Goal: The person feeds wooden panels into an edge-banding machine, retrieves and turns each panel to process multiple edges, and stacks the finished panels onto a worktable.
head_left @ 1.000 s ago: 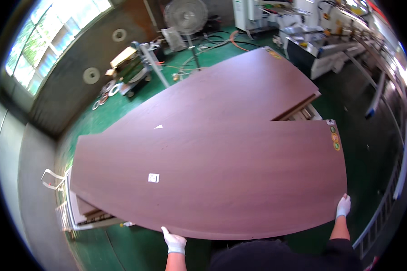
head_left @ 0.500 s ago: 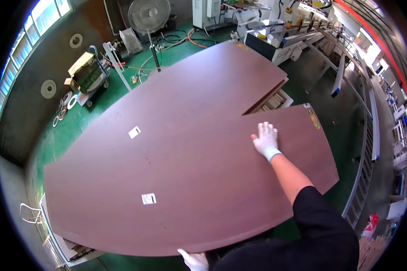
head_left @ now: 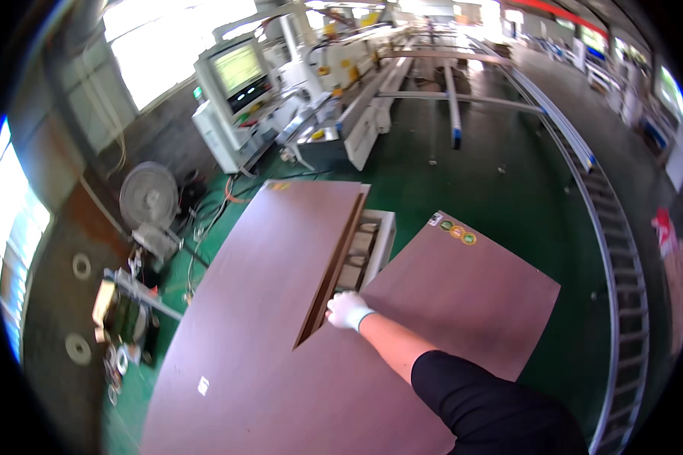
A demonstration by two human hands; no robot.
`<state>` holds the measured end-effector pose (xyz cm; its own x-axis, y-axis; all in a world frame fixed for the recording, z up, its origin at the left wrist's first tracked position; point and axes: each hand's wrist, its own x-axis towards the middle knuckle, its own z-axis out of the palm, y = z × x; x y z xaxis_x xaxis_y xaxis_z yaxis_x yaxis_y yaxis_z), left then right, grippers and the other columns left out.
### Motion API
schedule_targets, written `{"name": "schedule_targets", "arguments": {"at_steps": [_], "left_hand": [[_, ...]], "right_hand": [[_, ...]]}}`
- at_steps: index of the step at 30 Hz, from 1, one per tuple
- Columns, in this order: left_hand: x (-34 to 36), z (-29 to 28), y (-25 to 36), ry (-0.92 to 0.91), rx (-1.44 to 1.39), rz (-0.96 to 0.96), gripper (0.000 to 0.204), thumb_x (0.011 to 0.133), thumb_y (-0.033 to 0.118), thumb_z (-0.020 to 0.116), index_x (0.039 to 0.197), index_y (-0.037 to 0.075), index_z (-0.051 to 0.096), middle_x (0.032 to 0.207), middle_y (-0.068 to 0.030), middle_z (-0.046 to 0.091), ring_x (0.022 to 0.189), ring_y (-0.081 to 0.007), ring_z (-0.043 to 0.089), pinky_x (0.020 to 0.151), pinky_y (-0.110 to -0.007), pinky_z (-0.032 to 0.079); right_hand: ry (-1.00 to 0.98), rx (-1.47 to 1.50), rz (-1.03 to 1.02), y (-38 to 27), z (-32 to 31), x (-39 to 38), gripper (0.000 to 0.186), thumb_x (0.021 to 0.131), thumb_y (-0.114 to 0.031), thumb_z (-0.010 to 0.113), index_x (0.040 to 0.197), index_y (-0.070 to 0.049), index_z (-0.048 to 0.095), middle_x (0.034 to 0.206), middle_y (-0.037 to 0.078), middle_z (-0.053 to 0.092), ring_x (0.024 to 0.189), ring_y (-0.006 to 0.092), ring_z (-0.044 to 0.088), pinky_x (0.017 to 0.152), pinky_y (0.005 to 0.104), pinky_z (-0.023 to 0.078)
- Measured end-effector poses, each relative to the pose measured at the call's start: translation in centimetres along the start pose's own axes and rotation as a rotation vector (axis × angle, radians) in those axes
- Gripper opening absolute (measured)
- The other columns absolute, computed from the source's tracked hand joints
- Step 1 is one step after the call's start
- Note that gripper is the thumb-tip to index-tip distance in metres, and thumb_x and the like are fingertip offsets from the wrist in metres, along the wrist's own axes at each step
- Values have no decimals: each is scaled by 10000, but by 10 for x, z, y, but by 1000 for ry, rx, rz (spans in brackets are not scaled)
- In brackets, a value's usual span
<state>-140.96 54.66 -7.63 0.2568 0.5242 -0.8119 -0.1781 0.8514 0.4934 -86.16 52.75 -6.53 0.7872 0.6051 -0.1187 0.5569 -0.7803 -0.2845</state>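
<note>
The right hand (head_left: 347, 311), in a white glove, is at the edge of the nearer brown panel (head_left: 463, 303), beside the narrow gap dividing it from the farther brown panel (head_left: 281, 258). Its fingers are bent; whether they grip the edge cannot be told. The nearer panel juts out past the right edge of a pale frame (head_left: 389, 227), whose far right corner shows between the panels, with wooden blocks (head_left: 361, 246) inside. Round stickers (head_left: 457, 232) mark the nearer panel's far corner.

The right grip (head_left: 347, 311) wears a white glove (head_left: 344, 309) (pale bluish cuff (head_left: 362, 319)); the sleeve (head_left: 467, 390) is short, black.
</note>
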Motion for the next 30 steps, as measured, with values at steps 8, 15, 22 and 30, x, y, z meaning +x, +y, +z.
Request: {"name": "schedule_targets", "arguments": {"at_steps": [8, 15, 22, 30], "left_hand": [[3, 85, -36, -69, 213, -46, 811, 936, 706, 355, 1493, 116, 345, 1496, -83, 417, 1377, -308, 350, 1158, -525, 257], [-14, 89, -77, -23, 155, -110, 801, 943, 692, 358, 1490, 108, 350, 1514, -90, 391, 1387, -317, 336, 1151, -523, 273], [-17, 91, -128, -161, 167, -195, 771, 965, 656, 347, 1479, 82, 372, 1513, -123, 395, 1375, -341, 358, 1137, -490, 312], [3, 157, -181, -157, 478, -142, 669, 993, 562, 424, 1428, 57, 371, 1403, -151, 491, 1229, -357, 535, 996, -576, 464]], "right_hand": [[-144, -134, -11, 90, -10, -28, 564, 986, -541, 379, 1129, -114, 720, 1165, 106, 674, 1088, 293, 642, 938, 447, 466], [-49, -3, 255, 204, -47, -80, 463, 952, -446, 413, 1103, -137, 723, 1141, 102, 701, 1075, 312, 655, 909, 425, 514], [54, -239, 396, 374, -49, -175, 492, 997, -413, 334, 983, -118, 728, 1074, 106, 696, 1041, 293, 642, 878, 434, 513], [15, -104, 790, 494, -78, -290, 588, 996, -492, 325, 1018, -58, 721, 1103, 185, 687, 1054, 384, 633, 934, 473, 484]]}}
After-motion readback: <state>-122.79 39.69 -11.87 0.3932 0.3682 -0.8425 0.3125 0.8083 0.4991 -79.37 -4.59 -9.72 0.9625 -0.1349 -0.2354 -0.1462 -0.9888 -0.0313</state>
